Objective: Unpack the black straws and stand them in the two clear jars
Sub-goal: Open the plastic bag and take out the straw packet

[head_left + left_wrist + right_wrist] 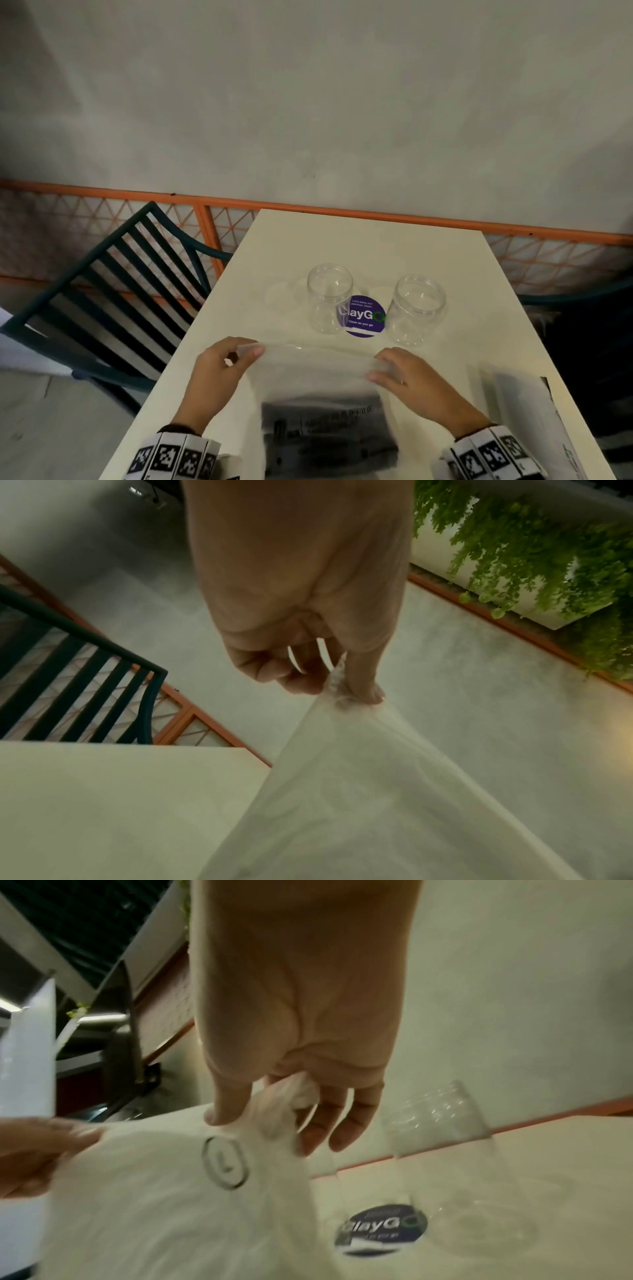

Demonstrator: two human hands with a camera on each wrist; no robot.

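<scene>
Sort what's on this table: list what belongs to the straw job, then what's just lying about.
Job:
plastic bag, pinched by left hand and right hand
black straws inside it
left jar
right jar

Lying about:
purple sticker
white packaging
chair

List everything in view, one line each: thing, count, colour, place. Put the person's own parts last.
plastic bag: one, translucent white with a dark blurred mass inside, lifted over the near table edge
clear jars: two, colourless, empty, upright at mid-table, lids off
round sticker: one, purple, on the table between the jars
table: one, white
chair: one, dark green, slatted, left of the table
railing: one, orange, behind the table
white packaging: one, near right edge, blurred
wrist bands: two, black-and-white markers
left hand: pinches the bag's left corner
right hand: pinches the bag's right corner
</scene>
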